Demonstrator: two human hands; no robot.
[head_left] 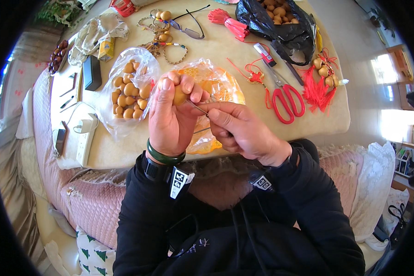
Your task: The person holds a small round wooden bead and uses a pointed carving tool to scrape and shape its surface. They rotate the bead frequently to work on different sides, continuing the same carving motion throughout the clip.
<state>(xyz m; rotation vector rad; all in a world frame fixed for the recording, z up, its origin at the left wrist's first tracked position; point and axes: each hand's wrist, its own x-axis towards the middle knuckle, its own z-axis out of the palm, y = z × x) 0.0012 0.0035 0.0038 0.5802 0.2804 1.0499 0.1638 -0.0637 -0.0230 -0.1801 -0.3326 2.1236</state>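
Left hand (pixel 168 117) curled around a small tan gourd (pixel 180 95), gripping it between thumb and fingers; right hand (pixel 248 133) just to the right of the gourd, thumb and forefinger pinching a thin tool (pixel 198 107) that points toward it. Whether the tip touches or enters the gourd cannot be told. With the 2 hands so close, a slip off the rounded shell would probably carry the point into the left fingers; pushing at a slant would be the likely cause. Heavy pressure on 1 spot might crack the shell, and a loosened left grip could let it roll free. Right of the gourd, behind the hands, lies a crinkled orange bag (pixel 232 87), whose film might snag the tool. Left of the gourd, a clear bag (pixel 145 56) holds similar pieces; well right of the gourd lie red-handled scissors (pixel 279 83) and, farther out, a red tassel (pixel 317 94).
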